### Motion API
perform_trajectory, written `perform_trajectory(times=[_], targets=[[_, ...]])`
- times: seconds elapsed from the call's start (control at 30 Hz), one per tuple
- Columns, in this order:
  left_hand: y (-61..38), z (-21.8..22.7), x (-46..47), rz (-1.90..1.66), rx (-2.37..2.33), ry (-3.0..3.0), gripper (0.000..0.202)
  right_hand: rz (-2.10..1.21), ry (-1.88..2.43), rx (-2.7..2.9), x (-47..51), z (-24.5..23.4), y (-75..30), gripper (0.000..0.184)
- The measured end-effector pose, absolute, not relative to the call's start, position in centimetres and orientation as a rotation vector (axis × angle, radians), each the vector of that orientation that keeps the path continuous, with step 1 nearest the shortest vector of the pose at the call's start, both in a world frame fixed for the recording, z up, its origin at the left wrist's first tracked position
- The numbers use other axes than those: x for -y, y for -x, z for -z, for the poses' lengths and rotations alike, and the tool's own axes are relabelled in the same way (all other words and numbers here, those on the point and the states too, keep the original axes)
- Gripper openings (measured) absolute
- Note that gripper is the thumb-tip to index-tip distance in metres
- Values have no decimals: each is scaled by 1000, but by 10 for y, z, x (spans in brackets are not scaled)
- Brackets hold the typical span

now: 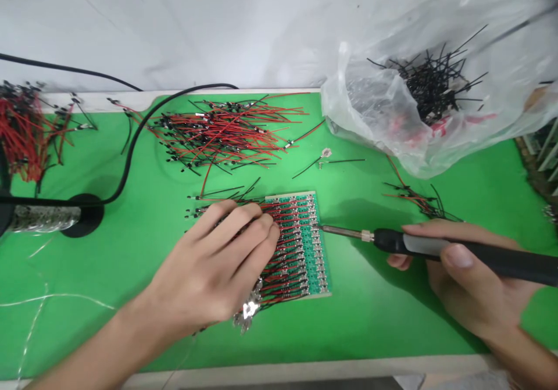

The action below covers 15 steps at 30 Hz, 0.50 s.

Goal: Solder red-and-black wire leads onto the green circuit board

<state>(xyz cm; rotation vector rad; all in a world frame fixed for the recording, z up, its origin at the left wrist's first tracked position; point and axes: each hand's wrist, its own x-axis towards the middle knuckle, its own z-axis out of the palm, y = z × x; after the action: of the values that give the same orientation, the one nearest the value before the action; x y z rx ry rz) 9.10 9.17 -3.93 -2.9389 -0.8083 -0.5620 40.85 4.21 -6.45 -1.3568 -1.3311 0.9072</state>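
My right hand (475,279) is closed around the black and grey handle of a soldering iron (405,243). Its metal tip points left and meets the right part of a green circuit board (325,262), near the upper rows of solder pads. Over the board's left side lies my left hand (226,256), fingers bent and pressed together on red and black wires (290,262). Those wires run in rows across the board, with ends showing at the pads. The fingertips of my left hand are partly hidden. Below that hand sits a shiny metal piece (249,310), its kind unclear.
Loose red and black wires (226,131) lie heaped behind the board, with another bunch (26,128) at far left. A plastic bag (370,111) of black wires stands back right. A solder spool (47,218) and a black cable (131,151) are left. More wires (421,201) lie right.
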Motion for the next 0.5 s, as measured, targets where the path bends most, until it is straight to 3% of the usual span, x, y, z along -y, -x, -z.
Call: perform_trajectory(times=[0.5], targets=[[-93, 40, -93, 570, 820, 2908, 18, -970, 1309, 1279, -42, 65, -408, 21]])
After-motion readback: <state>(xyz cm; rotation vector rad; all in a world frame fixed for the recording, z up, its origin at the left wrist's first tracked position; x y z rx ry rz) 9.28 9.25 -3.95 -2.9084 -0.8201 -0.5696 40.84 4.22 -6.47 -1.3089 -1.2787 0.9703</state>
